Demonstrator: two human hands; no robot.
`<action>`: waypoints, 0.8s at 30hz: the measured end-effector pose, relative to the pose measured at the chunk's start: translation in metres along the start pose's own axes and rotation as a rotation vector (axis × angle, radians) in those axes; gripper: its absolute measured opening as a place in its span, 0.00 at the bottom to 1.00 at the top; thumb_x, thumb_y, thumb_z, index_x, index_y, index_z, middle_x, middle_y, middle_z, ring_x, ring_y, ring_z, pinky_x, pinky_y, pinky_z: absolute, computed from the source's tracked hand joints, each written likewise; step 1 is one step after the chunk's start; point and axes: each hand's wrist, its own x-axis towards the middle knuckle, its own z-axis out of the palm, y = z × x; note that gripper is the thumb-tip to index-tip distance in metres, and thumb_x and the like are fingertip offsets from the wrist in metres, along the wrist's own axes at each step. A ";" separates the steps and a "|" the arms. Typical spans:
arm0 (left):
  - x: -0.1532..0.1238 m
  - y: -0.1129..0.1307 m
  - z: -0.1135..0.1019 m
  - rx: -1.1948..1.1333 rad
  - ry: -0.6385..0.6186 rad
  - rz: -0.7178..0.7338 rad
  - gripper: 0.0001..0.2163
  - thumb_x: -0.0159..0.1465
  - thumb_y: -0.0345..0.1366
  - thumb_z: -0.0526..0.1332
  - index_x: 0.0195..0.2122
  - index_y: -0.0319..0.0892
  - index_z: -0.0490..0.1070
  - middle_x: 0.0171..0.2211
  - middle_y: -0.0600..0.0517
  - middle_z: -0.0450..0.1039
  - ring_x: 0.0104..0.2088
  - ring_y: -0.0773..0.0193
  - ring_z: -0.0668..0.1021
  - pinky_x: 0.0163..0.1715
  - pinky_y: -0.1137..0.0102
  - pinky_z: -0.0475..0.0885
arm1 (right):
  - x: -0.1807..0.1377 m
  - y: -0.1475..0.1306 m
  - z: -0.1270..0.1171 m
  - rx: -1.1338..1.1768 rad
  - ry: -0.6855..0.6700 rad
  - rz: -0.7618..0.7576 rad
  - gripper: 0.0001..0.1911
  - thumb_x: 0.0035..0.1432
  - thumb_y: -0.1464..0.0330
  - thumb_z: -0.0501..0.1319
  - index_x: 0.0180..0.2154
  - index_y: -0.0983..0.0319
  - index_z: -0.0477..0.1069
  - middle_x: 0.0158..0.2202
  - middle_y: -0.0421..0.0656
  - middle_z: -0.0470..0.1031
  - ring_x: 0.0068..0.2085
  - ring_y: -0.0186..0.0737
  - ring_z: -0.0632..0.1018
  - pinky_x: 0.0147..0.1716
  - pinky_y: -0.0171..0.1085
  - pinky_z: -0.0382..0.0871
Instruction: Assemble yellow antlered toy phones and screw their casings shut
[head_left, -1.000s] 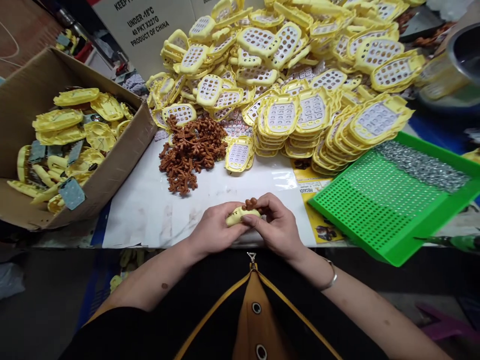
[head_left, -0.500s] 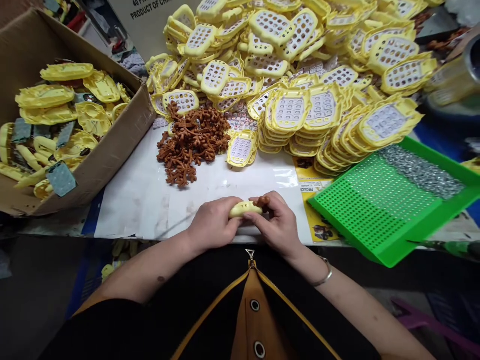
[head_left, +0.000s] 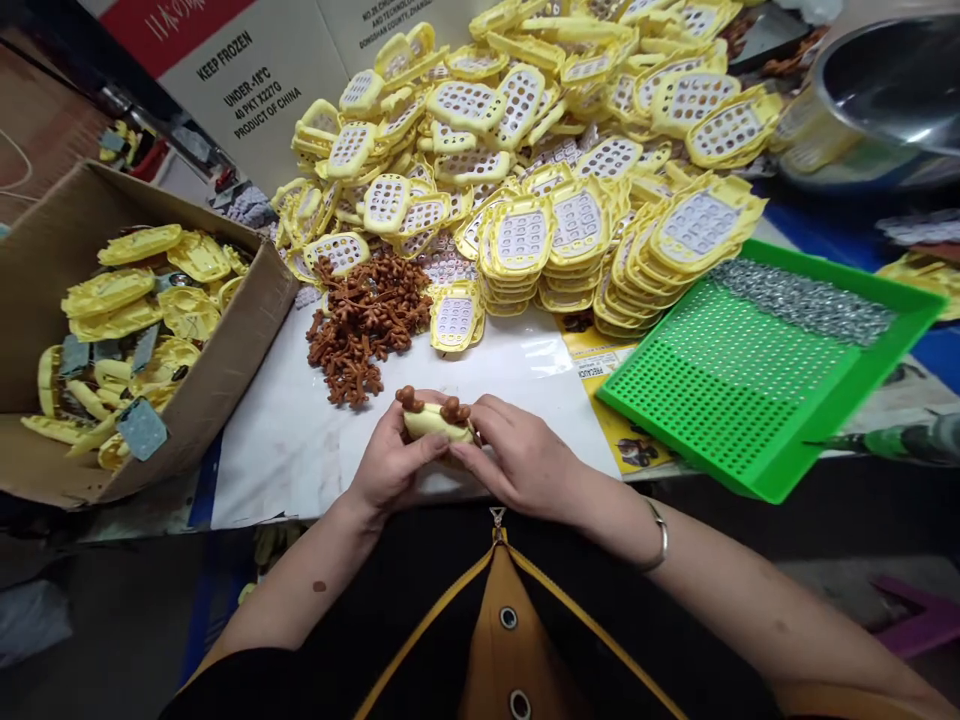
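Observation:
A pale yellow plastic toy casing (head_left: pixel 435 424) is held edge-up between both hands, close to the table's front edge. My left hand (head_left: pixel 388 455) grips its left end, thumb across the near side. At the other end, my right hand (head_left: pixel 529 455) has its fingers closed on the casing. Two brown antler-shaped pieces stick up from its top edge, a left antler piece (head_left: pixel 409 399) and a right antler piece (head_left: pixel 454 410). Beyond the hands lie a heap of brown antler pieces (head_left: pixel 367 320) and a single yellow casing with a white keypad (head_left: pixel 454 318).
Stacked keypad casings (head_left: pixel 521 240) stand behind, before a large heap of casings (head_left: pixel 465 105). A green perforated tray (head_left: pixel 690 420) holds small metal screws (head_left: pixel 810 300), with a screwdriver-like tool (head_left: pixel 900 440) alongside. At left is a cardboard box (head_left: pixel 225 370) of yellow parts. A metal bowl (head_left: pixel 847 150) sits back right.
A second antler piece now shows at the casing's left end; earlier only one showed, at the right by my right fingers. My hands and the casing sit farther left, and the view has shifted.

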 end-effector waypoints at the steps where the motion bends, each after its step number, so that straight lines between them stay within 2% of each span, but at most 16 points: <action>1: -0.001 0.002 0.002 -0.005 -0.002 -0.003 0.15 0.48 0.37 0.72 0.36 0.41 0.73 0.42 0.50 0.71 0.37 0.64 0.75 0.39 0.70 0.71 | 0.000 -0.003 -0.002 -0.030 -0.068 0.031 0.16 0.66 0.61 0.49 0.45 0.65 0.66 0.36 0.48 0.75 0.34 0.40 0.76 0.31 0.37 0.69; 4: -0.003 0.008 0.005 -0.036 -0.037 -0.061 0.14 0.46 0.36 0.73 0.31 0.39 0.73 0.45 0.48 0.69 0.37 0.64 0.74 0.39 0.70 0.70 | 0.002 -0.011 -0.007 -0.131 -0.257 0.106 0.21 0.65 0.57 0.49 0.49 0.66 0.63 0.40 0.51 0.77 0.35 0.44 0.79 0.31 0.39 0.70; 7: -0.005 0.010 0.005 -0.046 -0.073 -0.146 0.14 0.46 0.37 0.73 0.31 0.38 0.73 0.43 0.47 0.70 0.38 0.63 0.74 0.39 0.70 0.69 | 0.000 -0.017 -0.006 -0.256 -0.317 0.079 0.23 0.66 0.57 0.47 0.49 0.68 0.63 0.35 0.51 0.79 0.30 0.45 0.80 0.26 0.38 0.67; 10: -0.006 0.007 0.005 -0.054 -0.046 -0.229 0.17 0.45 0.36 0.73 0.35 0.38 0.74 0.43 0.46 0.71 0.38 0.62 0.74 0.40 0.70 0.69 | -0.004 -0.022 0.001 -0.396 -0.295 0.043 0.21 0.66 0.60 0.45 0.43 0.70 0.66 0.28 0.51 0.78 0.26 0.46 0.79 0.21 0.37 0.63; 13: -0.007 0.006 0.009 -0.065 -0.028 -0.246 0.16 0.44 0.35 0.73 0.33 0.38 0.74 0.45 0.46 0.71 0.40 0.61 0.74 0.42 0.68 0.68 | -0.006 -0.024 0.004 -0.437 -0.255 0.041 0.21 0.66 0.61 0.45 0.41 0.70 0.68 0.30 0.53 0.78 0.28 0.46 0.80 0.21 0.37 0.63; 16: -0.006 0.007 0.014 -0.116 0.017 -0.180 0.16 0.45 0.38 0.73 0.32 0.40 0.71 0.47 0.47 0.71 0.41 0.60 0.74 0.44 0.67 0.68 | -0.005 -0.021 -0.001 -0.375 -0.226 0.079 0.25 0.66 0.56 0.45 0.48 0.70 0.66 0.35 0.53 0.80 0.29 0.44 0.81 0.22 0.35 0.63; 19: -0.003 0.008 0.016 -0.223 0.066 -0.143 0.17 0.47 0.45 0.71 0.32 0.43 0.69 0.50 0.49 0.70 0.43 0.59 0.74 0.45 0.64 0.69 | -0.005 -0.016 -0.005 -0.362 -0.221 0.099 0.33 0.64 0.49 0.46 0.56 0.70 0.60 0.38 0.52 0.80 0.29 0.45 0.81 0.22 0.36 0.63; 21: -0.002 0.007 0.016 -0.255 0.076 -0.157 0.17 0.48 0.47 0.70 0.32 0.44 0.68 0.52 0.50 0.70 0.44 0.58 0.74 0.45 0.63 0.69 | -0.006 -0.013 -0.003 -0.382 -0.223 0.079 0.34 0.64 0.50 0.48 0.58 0.70 0.58 0.37 0.52 0.81 0.27 0.45 0.80 0.21 0.37 0.62; 24: 0.001 0.005 0.017 -0.230 0.067 -0.172 0.18 0.47 0.48 0.70 0.32 0.44 0.68 0.54 0.49 0.69 0.47 0.56 0.75 0.48 0.61 0.69 | -0.011 -0.015 0.006 -0.431 -0.196 0.086 0.30 0.66 0.55 0.46 0.56 0.74 0.61 0.34 0.54 0.81 0.24 0.45 0.79 0.18 0.37 0.59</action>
